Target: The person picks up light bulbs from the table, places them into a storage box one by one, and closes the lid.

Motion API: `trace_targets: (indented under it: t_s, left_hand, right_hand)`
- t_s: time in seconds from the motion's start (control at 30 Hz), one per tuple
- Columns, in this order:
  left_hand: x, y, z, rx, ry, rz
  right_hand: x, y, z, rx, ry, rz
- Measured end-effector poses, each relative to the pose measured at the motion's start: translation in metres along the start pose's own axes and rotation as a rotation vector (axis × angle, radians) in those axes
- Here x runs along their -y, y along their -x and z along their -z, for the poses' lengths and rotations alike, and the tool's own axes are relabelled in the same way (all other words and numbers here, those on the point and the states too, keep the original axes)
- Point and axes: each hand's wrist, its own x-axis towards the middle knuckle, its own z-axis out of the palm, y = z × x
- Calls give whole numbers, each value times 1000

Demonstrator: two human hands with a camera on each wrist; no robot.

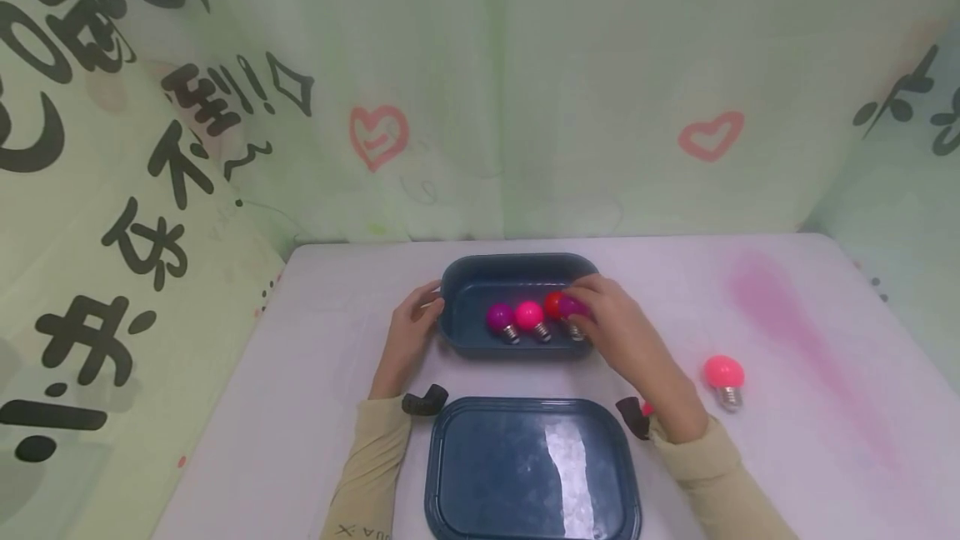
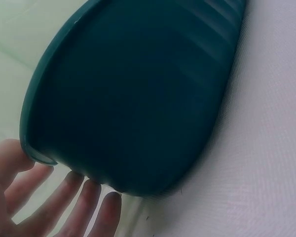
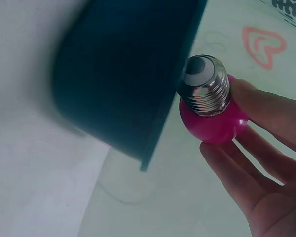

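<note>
A purple light bulb (image 3: 214, 121) with a silver screw base is pinched between the thumb and fingers of my right hand (image 1: 624, 332). It is at the right end of a dark blue box (image 1: 480, 350), close to the rim in the right wrist view. Inside lie a purple bulb (image 1: 500, 317), a pink bulb (image 1: 528, 315) and a red bulb (image 1: 553, 305), the last partly hidden by the held one. At the box's left end, my left hand (image 1: 408, 330) touches the outer wall with fairly straight fingers, the thumb by the rim.
A dark blue lid (image 1: 517, 473) lies flat in front of the box. To the right, a pink bulb (image 1: 724, 375) stands on the white table (image 1: 810, 457). Something pink shows beside my right wrist, mostly hidden. Printed curtains (image 1: 585, 90) hang behind the table.
</note>
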Motion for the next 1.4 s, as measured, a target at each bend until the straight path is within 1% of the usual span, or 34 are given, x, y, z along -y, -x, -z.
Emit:
trace_targets:
  t_s: [0.13, 0.37, 0.63, 0.77, 1.07, 1.3, 1.4]
  left_hand:
    - [0, 0, 0, -2, 4, 7]
    - [0, -1, 0, -2, 19, 14]
    - [-2, 1, -1, -5, 10, 15]
    - [-3, 1, 0, 4, 15, 13]
    - [-2, 1, 0, -5, -21, 13]
    - [-1, 2, 1, -4, 4, -1]
    - [-1, 2, 0, -1, 12, 4]
  right_hand:
    - [-6, -4, -8, -2, 4, 26]
    - [-11, -10, -19, 25, 10, 44]
    - [-15, -14, -28, 67, 4, 38]
    - [-15, -15, -31, 80, 14, 34]
    - [-17, -18, -39, 97, 41, 51]
    - [-20, -18, -46, 104, 34, 34]
    - [-22, -17, -47, 103, 25, 31]
